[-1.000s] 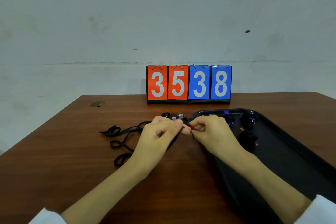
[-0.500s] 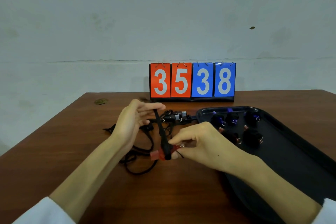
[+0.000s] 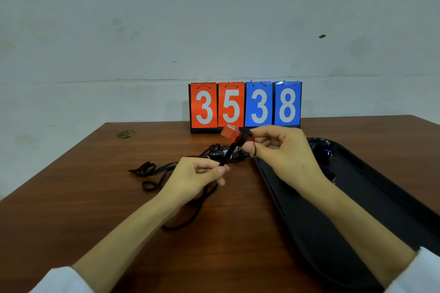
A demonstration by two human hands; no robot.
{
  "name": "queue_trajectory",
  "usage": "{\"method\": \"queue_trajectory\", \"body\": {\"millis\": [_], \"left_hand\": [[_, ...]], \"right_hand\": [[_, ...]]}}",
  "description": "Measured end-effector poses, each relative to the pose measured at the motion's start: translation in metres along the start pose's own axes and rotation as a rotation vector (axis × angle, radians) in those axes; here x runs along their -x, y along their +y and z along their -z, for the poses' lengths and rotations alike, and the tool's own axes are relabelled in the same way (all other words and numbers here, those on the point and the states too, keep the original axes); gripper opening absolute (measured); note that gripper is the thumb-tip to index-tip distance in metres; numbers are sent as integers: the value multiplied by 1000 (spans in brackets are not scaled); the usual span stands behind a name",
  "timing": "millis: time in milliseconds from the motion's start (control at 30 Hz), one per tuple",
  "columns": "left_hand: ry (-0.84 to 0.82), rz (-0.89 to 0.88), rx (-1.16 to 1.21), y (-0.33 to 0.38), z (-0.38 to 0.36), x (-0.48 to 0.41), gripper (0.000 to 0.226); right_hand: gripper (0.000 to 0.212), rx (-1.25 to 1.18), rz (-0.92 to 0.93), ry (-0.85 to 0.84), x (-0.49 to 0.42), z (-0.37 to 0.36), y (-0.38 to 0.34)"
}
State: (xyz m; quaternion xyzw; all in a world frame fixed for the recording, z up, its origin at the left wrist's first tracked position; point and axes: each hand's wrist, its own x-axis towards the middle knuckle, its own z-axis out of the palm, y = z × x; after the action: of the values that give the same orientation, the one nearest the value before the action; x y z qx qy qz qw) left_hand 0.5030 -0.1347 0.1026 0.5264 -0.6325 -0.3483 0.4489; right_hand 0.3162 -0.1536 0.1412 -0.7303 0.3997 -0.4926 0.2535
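Table [image 3: 71, 209]: tray [image 3: 381, 209] at R w/ dark bits at its far end (too small to tell), strap pile [image 3: 152, 170] at L. L hand [image 3: 197, 178] pinches one strap [image 3: 229, 153] taut. R hand [image 3: 281, 152] pinches its top by the red block [image 3: 229, 134], held up over the table. Prob. mid-job: strap looks attached, needs snugging, pile left to do.

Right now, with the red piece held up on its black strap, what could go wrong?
1. The right hand holds the red piece only by the fingertips, above the table; it may slip and fall.
2. The left hand pinches the strap, which seems to trail into the loose straps on the table; a pull could tangle or drag them.
3. The right forearm crosses the tray; a wide move might bump it.
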Motion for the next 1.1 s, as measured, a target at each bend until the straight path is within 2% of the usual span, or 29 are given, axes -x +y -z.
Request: {"method": "queue_trajectory", "body": {"millis": [167,300,467,667,800,900,1000,1100], "left_hand": [[33,-15,-112,-3,-2,-2,10],[63,-66,-149,-5,-3,-4,12],[69,-181,-161,2,-6,2,22],[-15,-259,-1,11,-9,9,27],[-51,-177,156,14,-4,11,53],[9,-61,139,5,3,1,66],[12,42,136,-1,3,-4,63],[-26,80,118,-7,0,-9,42]], "right_hand": [[25,110,-94,118,-4,0,10],[29,219,-107,139,-4,1,15],[24,417,-102,62,-2,-4,22],[26,563,-62,-166,4,-16,22],[25,491,8,-339,10,-21,16],[25,391,74,-442,11,-22,12],[23,304,78,-423,11,-20,9],[27,261,48,-376,10,-16,8]]}}
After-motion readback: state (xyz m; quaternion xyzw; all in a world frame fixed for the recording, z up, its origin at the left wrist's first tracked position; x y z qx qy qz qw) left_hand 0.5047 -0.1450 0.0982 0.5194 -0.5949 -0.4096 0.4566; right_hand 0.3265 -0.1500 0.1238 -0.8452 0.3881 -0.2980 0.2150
